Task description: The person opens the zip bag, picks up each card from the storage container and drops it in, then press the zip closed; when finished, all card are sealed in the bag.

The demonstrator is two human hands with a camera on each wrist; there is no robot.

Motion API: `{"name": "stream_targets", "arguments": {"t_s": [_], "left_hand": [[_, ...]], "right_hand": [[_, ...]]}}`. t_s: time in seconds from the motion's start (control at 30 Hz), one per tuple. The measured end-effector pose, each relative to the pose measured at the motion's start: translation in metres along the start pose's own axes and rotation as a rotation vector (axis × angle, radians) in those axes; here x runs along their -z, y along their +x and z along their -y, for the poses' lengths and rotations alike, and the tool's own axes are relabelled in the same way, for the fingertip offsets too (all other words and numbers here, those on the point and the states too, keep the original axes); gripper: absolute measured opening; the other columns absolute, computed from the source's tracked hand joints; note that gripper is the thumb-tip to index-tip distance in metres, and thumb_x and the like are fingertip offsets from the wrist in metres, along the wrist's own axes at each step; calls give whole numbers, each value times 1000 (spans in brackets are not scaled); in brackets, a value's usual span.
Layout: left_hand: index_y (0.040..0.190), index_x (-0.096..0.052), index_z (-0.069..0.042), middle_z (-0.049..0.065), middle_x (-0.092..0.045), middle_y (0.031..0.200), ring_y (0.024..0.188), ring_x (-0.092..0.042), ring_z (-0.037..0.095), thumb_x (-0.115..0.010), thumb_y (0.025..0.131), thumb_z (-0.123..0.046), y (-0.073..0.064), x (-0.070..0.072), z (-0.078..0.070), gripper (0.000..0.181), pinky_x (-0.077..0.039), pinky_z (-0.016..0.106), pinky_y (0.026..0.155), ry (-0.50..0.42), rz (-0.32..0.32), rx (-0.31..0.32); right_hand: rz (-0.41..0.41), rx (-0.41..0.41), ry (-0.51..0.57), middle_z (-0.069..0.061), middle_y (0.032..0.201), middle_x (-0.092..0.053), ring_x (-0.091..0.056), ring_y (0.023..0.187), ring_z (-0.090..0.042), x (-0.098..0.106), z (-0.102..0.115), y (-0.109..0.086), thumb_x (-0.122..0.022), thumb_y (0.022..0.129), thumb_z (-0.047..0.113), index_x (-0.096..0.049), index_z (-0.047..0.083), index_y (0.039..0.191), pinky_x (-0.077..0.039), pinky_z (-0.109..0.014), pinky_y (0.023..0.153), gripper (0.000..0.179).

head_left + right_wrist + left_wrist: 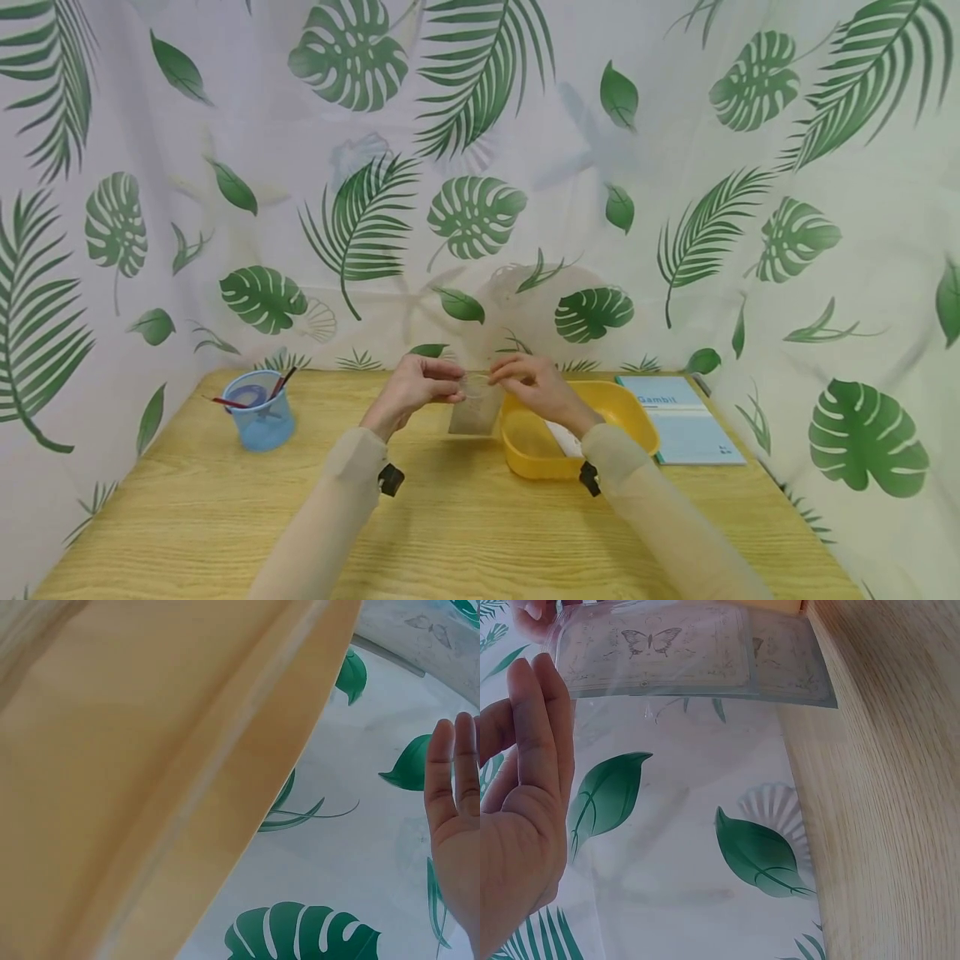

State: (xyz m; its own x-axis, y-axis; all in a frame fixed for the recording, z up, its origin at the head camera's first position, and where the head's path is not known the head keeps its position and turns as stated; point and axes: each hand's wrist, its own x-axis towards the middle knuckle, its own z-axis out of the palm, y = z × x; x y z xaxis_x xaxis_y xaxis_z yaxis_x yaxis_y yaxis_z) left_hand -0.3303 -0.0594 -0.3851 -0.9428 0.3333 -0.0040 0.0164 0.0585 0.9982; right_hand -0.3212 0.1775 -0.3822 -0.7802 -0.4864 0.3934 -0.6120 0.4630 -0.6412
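A clear plastic bag (472, 410) hangs between my two hands above the table. Printed paper with a butterfly drawing (651, 645) shows through the bag in the left wrist view. At the bag's upper left edge, my left hand (411, 390) pinches the plastic between thumb and fingers. My right hand (542, 390) holds the upper right edge with its fingertips, above the yellow basket's left side. In the right wrist view only part of the right hand (456, 799) shows, and its grip is out of frame.
A yellow basket (525, 465) stands below my right forearm, with something white (564, 439) inside. Right of it lies a light blue booklet (693, 429). A blue mesh cup (266, 427) with pens and a tape roll stands at the left. A leaf-print curtain (480, 125) encloses the table.
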Motion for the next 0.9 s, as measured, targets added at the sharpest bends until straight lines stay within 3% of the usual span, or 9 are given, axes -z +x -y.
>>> {"name": "stream_targets", "arguments": {"t_s": [0.07,0.2,0.43,0.67,0.9], "left_hand": [[117,-67,8,25,-67,118,72,-71,12,-65,89,8,0,0,0,28,-63,29,77,-3,0,1],[117,-67,9,25,-67,118,72,-71,12,-64,90,7,-1,1,0,28,-62,34,81,4,2,-8],[118,-67,8,25,-67,118,73,-71,12,-65,90,6,-1,0,-1,28,-62,33,81,4,6,-3],[117,-66,9,24,-68,117,72,-71,12,-65,89,7,0,0,0,28,-63,28,76,-7,14,-2],[117,-66,11,24,-68,114,71,-71,11,-65,89,9,-1,-1,-3,28,-63,28,75,-11,15,-14]], "right_hand": [[17,-19,21,-20,122,-65,-56,121,-36,1,0,-1,-55,97,1,-74,-3,103,-53,-37,91,21],[36,-22,23,-18,126,-63,-54,124,-35,-4,-23,1,-53,99,5,-74,1,107,-52,-41,93,23],[31,-22,108,-15,127,-63,-54,123,-33,-2,-23,0,-54,100,11,-73,4,109,-50,-47,100,22],[82,-2,26,-12,128,-62,-52,125,-31,-6,-22,1,-50,103,22,-74,10,107,-45,-51,107,27],[101,3,14,-15,134,-57,-53,123,-32,-8,-20,1,-39,107,26,-72,8,111,-56,-40,91,38]]}}
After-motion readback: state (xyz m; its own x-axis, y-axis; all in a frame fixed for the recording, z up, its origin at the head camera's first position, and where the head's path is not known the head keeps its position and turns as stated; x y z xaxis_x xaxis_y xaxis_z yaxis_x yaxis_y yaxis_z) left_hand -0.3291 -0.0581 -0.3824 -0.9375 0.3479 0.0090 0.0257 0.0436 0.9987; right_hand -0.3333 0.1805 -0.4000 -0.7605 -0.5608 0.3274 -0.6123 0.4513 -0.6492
